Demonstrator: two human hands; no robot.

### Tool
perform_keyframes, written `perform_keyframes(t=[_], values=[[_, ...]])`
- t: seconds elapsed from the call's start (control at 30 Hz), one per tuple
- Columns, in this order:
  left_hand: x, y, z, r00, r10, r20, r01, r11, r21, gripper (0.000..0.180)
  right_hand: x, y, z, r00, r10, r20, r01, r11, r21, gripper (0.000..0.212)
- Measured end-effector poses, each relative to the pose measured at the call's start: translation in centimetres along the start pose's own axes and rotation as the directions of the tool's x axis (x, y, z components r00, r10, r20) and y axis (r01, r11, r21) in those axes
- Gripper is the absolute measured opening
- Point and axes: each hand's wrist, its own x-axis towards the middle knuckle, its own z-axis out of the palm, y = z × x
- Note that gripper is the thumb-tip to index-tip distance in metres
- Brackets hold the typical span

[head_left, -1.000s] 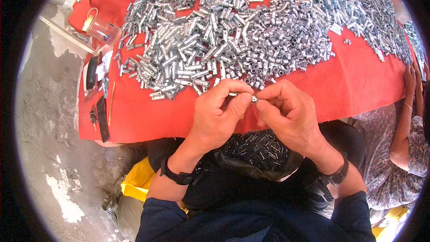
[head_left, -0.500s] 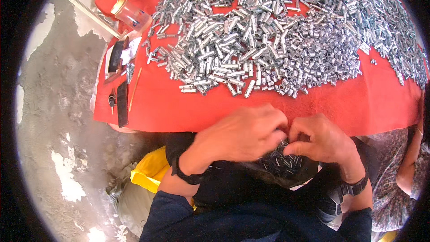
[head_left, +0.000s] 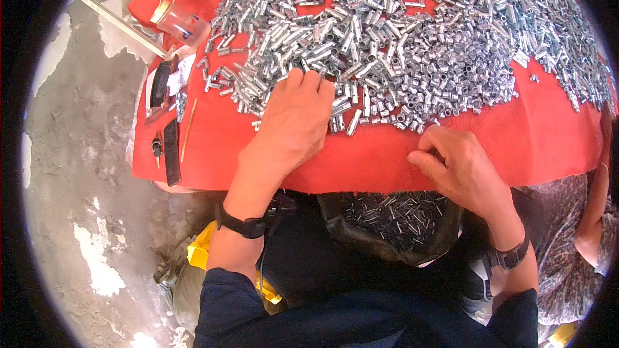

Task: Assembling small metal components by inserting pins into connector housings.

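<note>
My left hand [head_left: 298, 116] is at the near edge of a pile of silvery metal tubes [head_left: 303, 45], its fingers bent down and together. Its fingertips, and anything in them, are hidden. Lower right, over the red cloth [head_left: 361, 167], is my right hand [head_left: 461, 167], with thumb and fingers curled in. Whatever it holds is too small to make out. Just beyond it lies a heap of short metal rings [head_left: 451, 64]. Below the table edge, a dark open bag [head_left: 348, 235] at my lap holds many thin metal pins [head_left: 403, 219].
At the left of the table lie a dark flat strip [head_left: 171, 153], a thin wooden stick [head_left: 189, 130], a small black-handled tool [head_left: 157, 147] and a clear plastic jar [head_left: 184, 26]. A yellow cloth or bag [head_left: 201, 245] is beside my left forearm. Another person's arm [head_left: 593, 219] shows at far right.
My hands have parted from above the bag. The left moved up and left to the tubes; the right shifted slightly, toward the rings. The bag of pins is now uncovered.
</note>
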Motion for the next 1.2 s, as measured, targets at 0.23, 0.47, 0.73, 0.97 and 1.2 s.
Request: perform_keyframes(t=[0.23, 0.47, 0.73, 0.97, 1.2], values=[[0.6, 1.2, 1.7, 0.999, -0.005, -0.033, 0.009, 0.993, 0.118, 0.009, 0.3, 0.8, 0.6, 0.995, -0.097, -0.037, 0.094, 0.993, -0.076, 0.022], [-0.6, 1.0, 1.1, 0.982, -0.158, -0.106, 0.141, 0.978, -0.151, 0.015, 0.3, 1.3, 0.6, 0.99, -0.105, -0.095, 0.086, 0.979, -0.187, 0.022], [0.5, 3.8, -0.5, 0.927, -0.355, 0.123, 0.376, 0.874, -0.308, 0.03, 0.1, 1.3, 0.8, 0.981, -0.154, -0.12, 0.122, 0.963, -0.24, 0.021], [1.0, 6.2, -0.5, 0.86, -0.492, 0.139, 0.51, 0.845, -0.164, 0.057, -0.1, 1.4, 1.0, 0.974, -0.151, -0.171, 0.098, 0.955, -0.282, 0.018], [1.9, 7.6, 0.0, 0.819, -0.556, 0.143, 0.573, 0.805, -0.151, 0.059, 0.3, 0.8, 2.3, 0.97, -0.057, -0.238, -0.04, 0.923, -0.382, 0.017]])
